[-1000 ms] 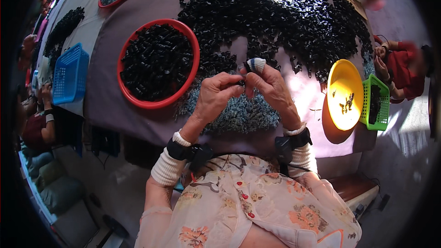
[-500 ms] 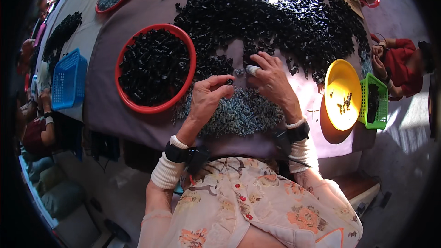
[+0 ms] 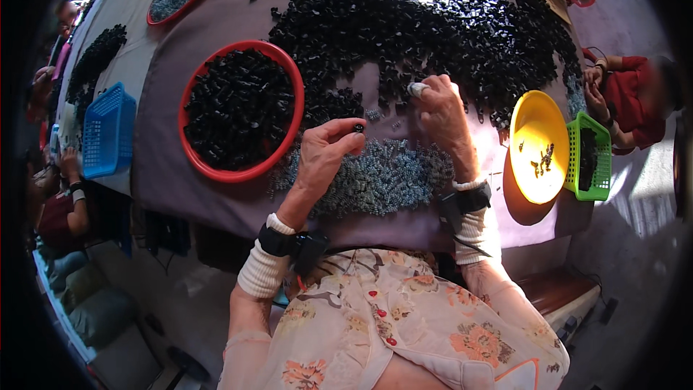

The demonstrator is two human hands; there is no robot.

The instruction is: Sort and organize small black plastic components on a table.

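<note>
The left hand (image 3: 323, 155), near the centre of the frame, has its thumb and index finger closed on one small black piece (image 3: 359, 128); the piece sticks out at the fingertips, so perhaps it is pinched in this way to leave its end free and easy to see. The right hand (image 3: 444, 112), a little higher and to the right of the centre, is over the lower edge of the large heap of black pieces (image 3: 354, 22). Its fingers are curled and near together, but I cannot tell if something is between them, because the back of the hand hides it. One finger there wears a white wrap (image 3: 416, 89), probably for protecting the skin. The pale metallic springs (image 3: 375, 180) lie in a loose pile below and between the hands, close to the body, and it seems this place makes them easy to reach for both hands. The red bowl (image 3: 229, 175), left of the centre, is filled with black pieces and stands beside the heap, on the side of the left hand. On the right of the frame, the yellow bowl (image 3: 530, 115) has only few dark pieces inside, and a green basket (image 3: 572, 152) stands just beside it; these are nearer to the right hand.
</note>
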